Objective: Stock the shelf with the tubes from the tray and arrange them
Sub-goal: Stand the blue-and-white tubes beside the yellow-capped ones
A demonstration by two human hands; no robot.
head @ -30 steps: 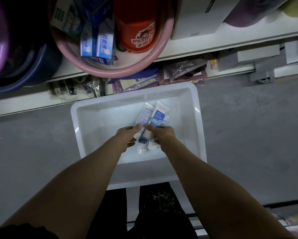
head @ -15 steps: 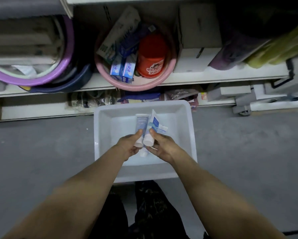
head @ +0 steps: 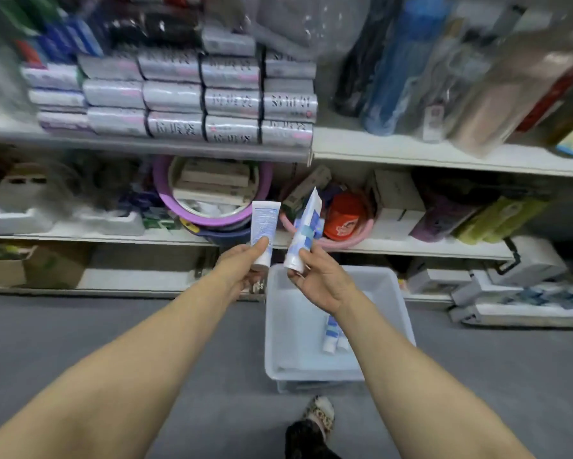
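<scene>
My left hand (head: 242, 265) grips the left tube (head: 263, 221), right hand (head: 323, 281) the right tube (head: 306, 226). Looks mid-carry to the shelf (head: 411, 248). Next I need a free spot.

Left tube (head: 263, 226), in left hand (head: 242, 263): white, fine pale-blue print.
Right tube (head: 303, 230), in right hand (head: 321, 279): white, blocks of mid and pale blue.
Tray (head: 391, 293): plain whitish grey.
Tray tubes (head: 331, 329): white, blue patches.
Floor (head: 80, 342): uniform grey.
Shelf (head: 444, 154): white.
Purple basin (head: 212, 221): lilac rim.
Pink basin (head: 341, 242): plain pink.
Cup (head: 343, 217): orange-red, white mark.
Stacked packs (head: 199, 97): silver, black bands, dark characters.
Slipper (head: 320, 414): tan, dark spots.
</scene>
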